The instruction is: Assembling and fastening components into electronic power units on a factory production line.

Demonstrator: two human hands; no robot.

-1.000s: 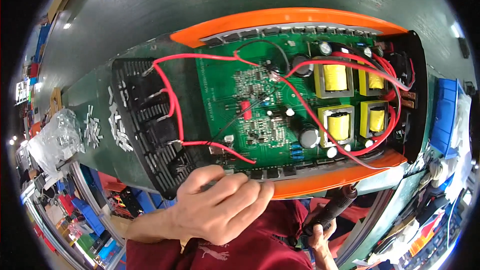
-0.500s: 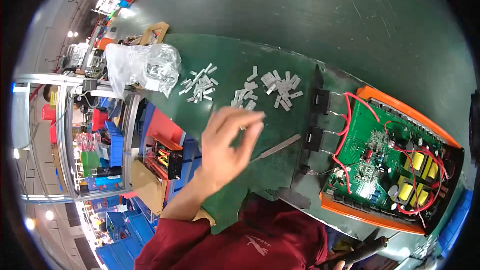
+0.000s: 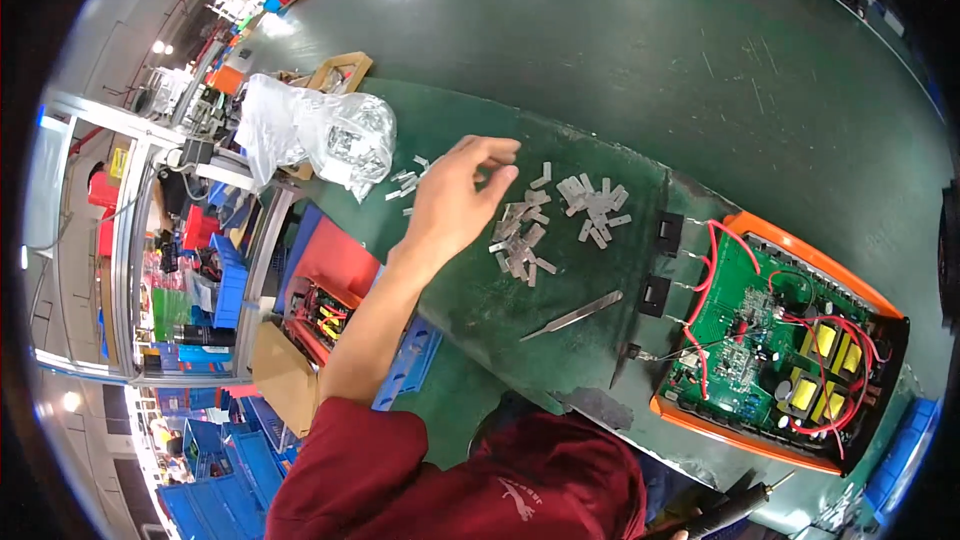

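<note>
My left hand reaches over the green work mat, its thumb and fingers curved but apart, with nothing visible between them. It is between a pile of small flat metal pieces, partly hidden behind it, and a middle pile. A third pile lies further right. Metal tweezers rest on the mat nearer me. At the lower edge, my right hand shows only fingertips, closed round the black handle of what looks like a soldering iron, its thin metal tip pointing up right.
An orange-sided housing with a green circuit board and red wires stands at right. Two black blocks are wired to it. A clear plastic bag lies at the far left. Beyond the left edge are a metal-framed rack and blue bins.
My left hand has moved away from me, toward the left pile, which it now partly covers. The view has shifted slightly. My right hand still holds the soldering iron.
</note>
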